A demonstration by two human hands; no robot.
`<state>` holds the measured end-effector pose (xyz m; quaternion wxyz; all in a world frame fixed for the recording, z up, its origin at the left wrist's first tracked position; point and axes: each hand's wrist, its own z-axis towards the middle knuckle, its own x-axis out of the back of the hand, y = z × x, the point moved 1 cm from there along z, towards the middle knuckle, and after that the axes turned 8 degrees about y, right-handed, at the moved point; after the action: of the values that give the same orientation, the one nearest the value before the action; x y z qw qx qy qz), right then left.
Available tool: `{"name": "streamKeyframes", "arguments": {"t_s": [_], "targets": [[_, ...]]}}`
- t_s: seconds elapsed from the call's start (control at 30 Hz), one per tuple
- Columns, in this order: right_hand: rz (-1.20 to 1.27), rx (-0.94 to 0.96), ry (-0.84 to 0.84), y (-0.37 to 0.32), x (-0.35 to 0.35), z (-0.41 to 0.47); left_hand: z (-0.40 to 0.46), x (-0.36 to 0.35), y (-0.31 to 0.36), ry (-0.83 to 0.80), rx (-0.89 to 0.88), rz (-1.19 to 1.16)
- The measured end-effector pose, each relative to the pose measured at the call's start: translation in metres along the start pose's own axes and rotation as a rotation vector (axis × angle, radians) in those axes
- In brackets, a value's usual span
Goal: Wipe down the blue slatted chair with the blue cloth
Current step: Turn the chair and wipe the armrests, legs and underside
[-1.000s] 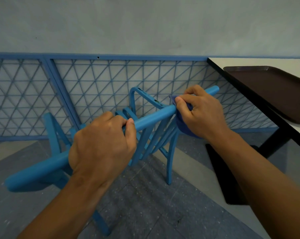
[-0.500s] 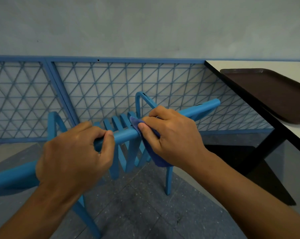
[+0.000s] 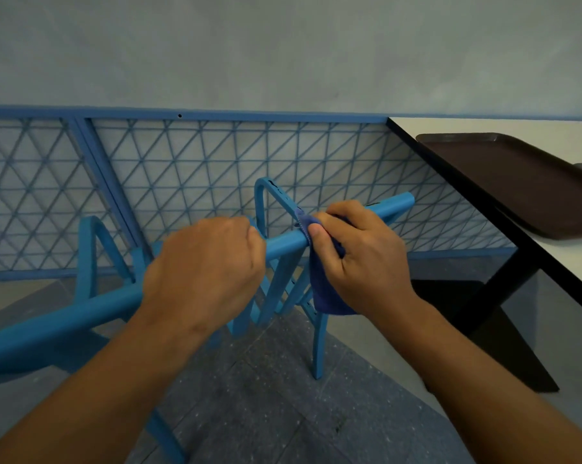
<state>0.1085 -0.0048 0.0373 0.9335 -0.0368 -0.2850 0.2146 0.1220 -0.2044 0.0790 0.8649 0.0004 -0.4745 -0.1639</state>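
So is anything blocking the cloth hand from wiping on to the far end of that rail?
Nothing visible. The right hand holds the blue cloth around the chair rail, and the rail beyond it is bare to its tip.

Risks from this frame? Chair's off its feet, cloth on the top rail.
1. The chair is tipped, steadied mainly by the left hand gripping the rail; if that grip slips, it may drop to the floor.
2. The cloth hangs loose below the right hand and could snag on the slats.
3. The rail's end points toward the table; a long stroke might knock it.
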Motion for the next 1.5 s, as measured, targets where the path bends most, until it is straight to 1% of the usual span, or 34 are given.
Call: {"name": "streamKeyframes", "arguments": {"t_s": [0.1,0.17,0.33,0.47,0.57,0.63,0.77,0.87,1.03,1.13,1.2,1.33,1.5], "targets": [[-0.012,0.062,-0.045,0.012,0.004,0.005,0.013,-0.01,0.014,-0.024,0.059,-0.075],[-0.044,0.077,-0.055,0.023,0.008,0.01,0.019,-0.014,0.021,-0.037,0.058,-0.074],[-0.133,0.061,-0.077,0.06,0.014,0.023,0.027,-0.02,0.033,-0.096,0.016,-0.031],[-0.14,-0.004,-0.111,0.086,0.019,0.032,0.028,-0.021,0.035,-0.117,-0.016,-0.014],[-0.12,-0.05,-0.098,0.08,0.018,0.03,0.028,-0.022,0.034,-0.13,-0.034,-0.017],[-0.109,-0.048,-0.091,0.069,0.018,0.026,0.028,-0.023,0.035,-0.129,-0.054,-0.031],[-0.063,0.037,-0.101,0.06,0.016,0.013,0.03,-0.028,0.042,-0.088,-0.104,-0.07],[-0.057,0.091,-0.113,0.072,0.016,0.014,0.032,-0.03,0.042,-0.07,-0.138,-0.107],[-0.069,-0.013,-0.1,0.104,0.018,0.025,0.033,-0.03,0.036,-0.126,-0.198,-0.065],[-0.122,-0.126,-0.088,0.101,0.017,0.028,0.033,-0.031,0.036,-0.133,-0.228,-0.037],[-0.152,-0.162,-0.092,0.085,0.017,0.027,0.032,-0.031,0.037,-0.123,-0.238,-0.029],[-0.131,-0.044,-0.12,0.053,0.017,0.014,0.029,-0.031,0.037,-0.095,-0.246,-0.001],[-0.111,0.002,-0.163,0.071,0.018,0.019,0.029,-0.032,0.036,-0.102,-0.256,0.002]]}}
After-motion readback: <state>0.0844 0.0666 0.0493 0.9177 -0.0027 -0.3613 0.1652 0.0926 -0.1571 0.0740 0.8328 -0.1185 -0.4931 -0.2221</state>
